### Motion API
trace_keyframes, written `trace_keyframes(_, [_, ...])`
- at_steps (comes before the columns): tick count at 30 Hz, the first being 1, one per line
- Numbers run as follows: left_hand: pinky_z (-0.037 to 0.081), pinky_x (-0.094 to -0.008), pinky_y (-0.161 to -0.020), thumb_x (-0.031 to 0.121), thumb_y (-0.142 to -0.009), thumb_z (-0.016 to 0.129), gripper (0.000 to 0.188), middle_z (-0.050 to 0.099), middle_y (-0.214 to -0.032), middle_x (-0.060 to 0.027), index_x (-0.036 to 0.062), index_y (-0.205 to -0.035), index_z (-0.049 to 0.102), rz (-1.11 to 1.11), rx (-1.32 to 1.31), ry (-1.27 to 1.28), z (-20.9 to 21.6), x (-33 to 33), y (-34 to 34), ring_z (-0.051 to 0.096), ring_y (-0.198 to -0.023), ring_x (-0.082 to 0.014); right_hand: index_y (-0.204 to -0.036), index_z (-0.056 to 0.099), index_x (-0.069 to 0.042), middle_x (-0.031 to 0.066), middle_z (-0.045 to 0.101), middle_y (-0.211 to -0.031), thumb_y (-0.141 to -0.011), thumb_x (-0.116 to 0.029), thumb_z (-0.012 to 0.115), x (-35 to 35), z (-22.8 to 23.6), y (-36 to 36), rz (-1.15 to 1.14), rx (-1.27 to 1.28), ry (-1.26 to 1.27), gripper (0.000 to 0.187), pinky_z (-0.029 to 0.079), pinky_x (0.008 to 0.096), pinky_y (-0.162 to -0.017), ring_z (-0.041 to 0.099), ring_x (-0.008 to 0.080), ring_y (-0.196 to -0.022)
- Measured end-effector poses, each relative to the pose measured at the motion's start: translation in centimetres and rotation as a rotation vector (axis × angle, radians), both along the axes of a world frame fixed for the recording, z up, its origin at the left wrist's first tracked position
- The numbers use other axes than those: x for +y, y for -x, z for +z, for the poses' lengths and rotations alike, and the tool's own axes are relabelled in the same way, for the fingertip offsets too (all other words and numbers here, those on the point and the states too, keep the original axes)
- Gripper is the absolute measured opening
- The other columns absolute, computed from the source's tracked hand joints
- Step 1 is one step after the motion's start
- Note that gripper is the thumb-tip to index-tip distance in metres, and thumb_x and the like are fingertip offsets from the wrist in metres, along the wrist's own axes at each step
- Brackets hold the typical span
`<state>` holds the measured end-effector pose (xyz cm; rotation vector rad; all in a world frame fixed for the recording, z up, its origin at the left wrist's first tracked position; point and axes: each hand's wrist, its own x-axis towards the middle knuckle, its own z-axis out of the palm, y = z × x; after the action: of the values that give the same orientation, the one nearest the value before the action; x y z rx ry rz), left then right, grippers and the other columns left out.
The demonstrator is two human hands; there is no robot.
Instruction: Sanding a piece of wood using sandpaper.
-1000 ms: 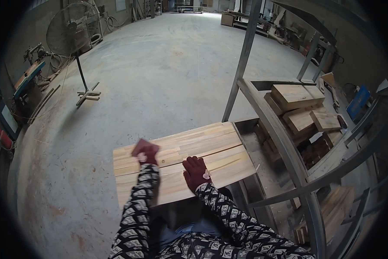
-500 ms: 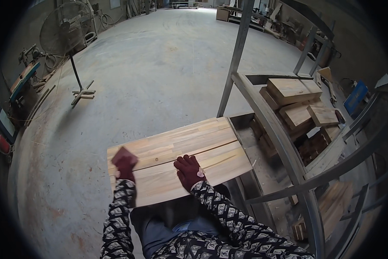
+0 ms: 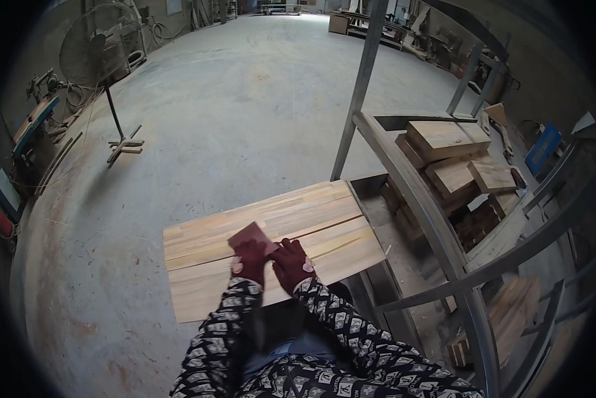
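Two pale wooden boards lie side by side in front of me, the far board and the near board, with a dark narrow gap between them. My left hand, in a maroon glove, is closed on a reddish-brown sheet of sandpaper held over the boards near the gap. Close beside it, my right hand, gloved the same way, rests on the near board by the gap with its fingers spread and nothing visible in it.
On the right stands a grey metal frame with upright posts. Beyond its rail are stacked wood blocks, and more wood sits lower right. A pedestal fan stands on the concrete floor at the far left.
My left hand has moved right with the sandpaper, from the boards' left end to beside my right hand. The right hand has stayed almost in place.
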<state>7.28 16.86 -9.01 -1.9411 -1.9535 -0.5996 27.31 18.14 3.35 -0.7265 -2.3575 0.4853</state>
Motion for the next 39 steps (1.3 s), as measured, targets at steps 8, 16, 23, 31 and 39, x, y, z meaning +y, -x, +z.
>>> trace_keyframes(8, [0.057,-0.0497,-0.089,0.043,-0.102,0.059,0.03,0.074,-0.109,-0.0117,0.0171,-0.107,0.073,0.621,-0.074,0.267,-1.7,-5.3,24.1,0.072,-0.105,-0.0317,-0.113,0.062,-0.005,0.0144,0.064,-0.12,-0.082,-0.005,0.069,0.4,0.2,0.2,-0.001,0.002,-0.037,0.032,0.044,0.0499,-0.102,0.057,0.036,-0.116])
trace_keyframes(16, [0.055,-0.0522,-0.089,0.03,-0.096,0.062,0.024,0.069,-0.112,-0.0109,0.0187,-0.115,0.072,0.276,0.284,0.251,-1.6,7.2,11.6,0.068,-0.11,-0.0331,-0.113,0.062,-0.004,0.0139,0.062,-0.119,-0.083,-0.009,0.069,0.3,0.1,0.3,0.012,-0.016,-0.039,0.031,0.044,0.0497,-0.105,0.056,0.035,-0.118])
trace_keyframes(23, [0.051,-0.0498,-0.089,0.019,-0.085,0.068,0.023,0.066,-0.101,-0.0127,0.0167,-0.107,0.069,-0.232,-0.096,0.008,1.3,2.5,0.3,0.066,-0.105,-0.0358,-0.109,0.066,-0.004,0.0174,0.068,-0.12,-0.086,-0.011,0.069,0.0,-0.3,0.2,-0.035,-0.003,-0.009,0.024,0.042,0.0524,-0.108,0.055,0.0369,-0.123])
trace_keyframes(31, [0.057,-0.0498,-0.077,0.036,-0.093,0.072,0.024,0.072,-0.095,-0.0122,0.0163,-0.106,0.074,0.679,-0.111,0.266,-2.2,-4.2,24.7,0.073,-0.092,-0.0335,-0.112,0.063,-0.006,0.0145,0.065,-0.124,-0.082,-0.005,0.069,0.3,0.2,0.3,0.01,-0.055,0.0,0.031,0.044,0.05,-0.106,0.058,0.036,-0.12])
trace_keyframes(39, [0.055,-0.0481,-0.089,0.019,-0.096,0.061,0.022,0.068,-0.108,-0.0146,0.0124,-0.115,0.069,0.245,0.037,-0.023,-1.9,5.6,9.9,0.068,-0.106,-0.0343,-0.114,0.064,-0.005,0.0148,0.065,-0.122,-0.084,-0.007,0.069,0.3,0.3,0.4,0.02,-0.045,-0.019,0.03,0.043,0.0497,-0.107,0.057,0.0364,-0.121])
